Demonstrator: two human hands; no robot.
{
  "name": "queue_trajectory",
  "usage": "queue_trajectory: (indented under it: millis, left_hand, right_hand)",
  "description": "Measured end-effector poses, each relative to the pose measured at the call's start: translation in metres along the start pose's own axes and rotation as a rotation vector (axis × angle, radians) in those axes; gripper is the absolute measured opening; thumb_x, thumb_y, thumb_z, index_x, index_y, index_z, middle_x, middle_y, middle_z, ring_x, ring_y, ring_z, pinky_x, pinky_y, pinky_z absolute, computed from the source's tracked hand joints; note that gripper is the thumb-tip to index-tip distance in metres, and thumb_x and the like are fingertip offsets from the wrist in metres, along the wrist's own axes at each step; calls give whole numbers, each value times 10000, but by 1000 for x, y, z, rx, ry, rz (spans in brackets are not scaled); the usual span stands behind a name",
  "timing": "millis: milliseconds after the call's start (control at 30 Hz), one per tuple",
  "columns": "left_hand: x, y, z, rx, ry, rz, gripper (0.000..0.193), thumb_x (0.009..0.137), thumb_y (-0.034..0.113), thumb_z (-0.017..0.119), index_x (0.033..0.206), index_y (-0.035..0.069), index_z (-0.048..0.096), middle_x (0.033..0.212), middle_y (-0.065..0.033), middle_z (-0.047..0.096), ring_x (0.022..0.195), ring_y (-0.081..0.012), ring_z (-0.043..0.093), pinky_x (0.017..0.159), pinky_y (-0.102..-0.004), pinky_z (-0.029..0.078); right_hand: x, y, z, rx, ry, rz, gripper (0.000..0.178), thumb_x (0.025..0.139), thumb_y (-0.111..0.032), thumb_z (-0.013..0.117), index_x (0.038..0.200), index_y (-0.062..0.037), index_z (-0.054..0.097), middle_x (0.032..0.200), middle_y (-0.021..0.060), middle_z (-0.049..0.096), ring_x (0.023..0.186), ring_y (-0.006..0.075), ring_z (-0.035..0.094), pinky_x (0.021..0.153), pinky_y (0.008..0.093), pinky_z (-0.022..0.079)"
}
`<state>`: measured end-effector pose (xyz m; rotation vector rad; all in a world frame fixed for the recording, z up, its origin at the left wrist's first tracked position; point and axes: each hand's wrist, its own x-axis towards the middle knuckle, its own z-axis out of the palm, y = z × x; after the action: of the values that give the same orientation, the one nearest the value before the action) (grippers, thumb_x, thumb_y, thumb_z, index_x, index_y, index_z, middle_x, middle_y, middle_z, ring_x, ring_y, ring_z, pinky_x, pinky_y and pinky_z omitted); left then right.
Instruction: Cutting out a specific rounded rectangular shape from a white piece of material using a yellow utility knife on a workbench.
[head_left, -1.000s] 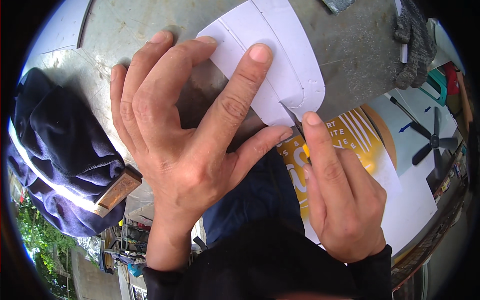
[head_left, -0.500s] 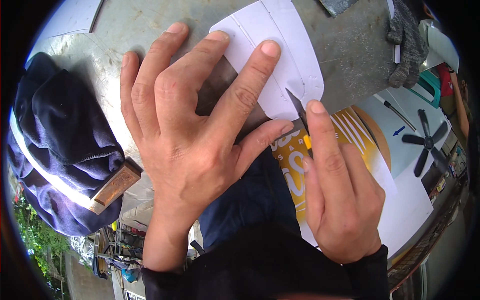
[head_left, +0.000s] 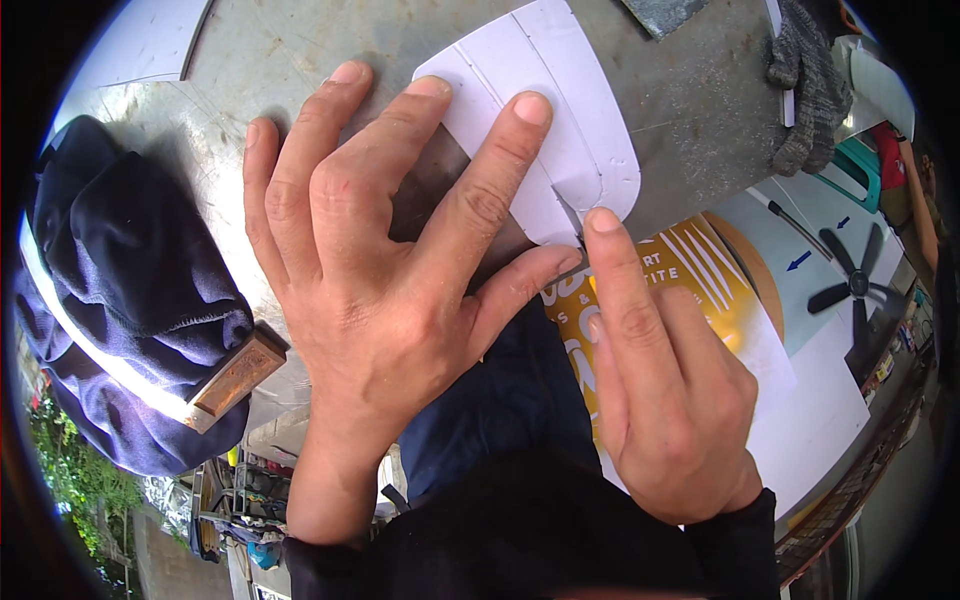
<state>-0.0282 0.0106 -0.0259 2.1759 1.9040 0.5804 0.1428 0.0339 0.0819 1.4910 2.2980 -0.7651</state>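
Note:
A white sheet piece (head_left: 590,110) with rounded corners and scored lines lies on the grey metal tabletop (head_left: 690,130). My left hand (head_left: 370,270) is spread over its left side, with the index and middle fingertips pressing on the piece and the thumb at its near edge. In my right hand (head_left: 670,390) is a cutter knife (head_left: 569,207), its handle mostly hidden by the fingers. The index finger stretches along the knife, and the dark blade rests on the near part of the piece, beside a curved line at the corner.
Dark blue cloth (head_left: 130,270) is bunched at the left beside a small wooden block (head_left: 238,378). A grey knitted glove (head_left: 808,90) lies at the far right. Below the table edge on the right are a yellow and white printed sheet (head_left: 690,290) and a black fan (head_left: 857,283).
The knife and my right hand have shifted slightly left and toward me, with the blade still on the piece. The piece sits a little further left; my left hand stays pressed on it.

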Motion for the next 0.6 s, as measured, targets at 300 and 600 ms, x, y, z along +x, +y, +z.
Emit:
queue_trajectory:
  millis: [300,600]
  left_hand:
    - [-1,-1,-1,-15,-10,1,717,691,596,836,1295,221,746,1308,-83,531,1269,-376,507,1102,-577,387]
    - [3,2,-4,19,-41,34,682,760,610,787,1312,214,735,1320,-123,523,1281,-368,494,1132,-585,356]
  right_hand:
    - [1,0,-1,-32,-9,-27,585,868,31,685,1443,-6,583,789,77,551,617,213,570,567,345,483]
    - [4,-6,-5,-126,-5,5,605,836,35,697,1429,-46,611,764,48,496,584,196,557,543,358,475]
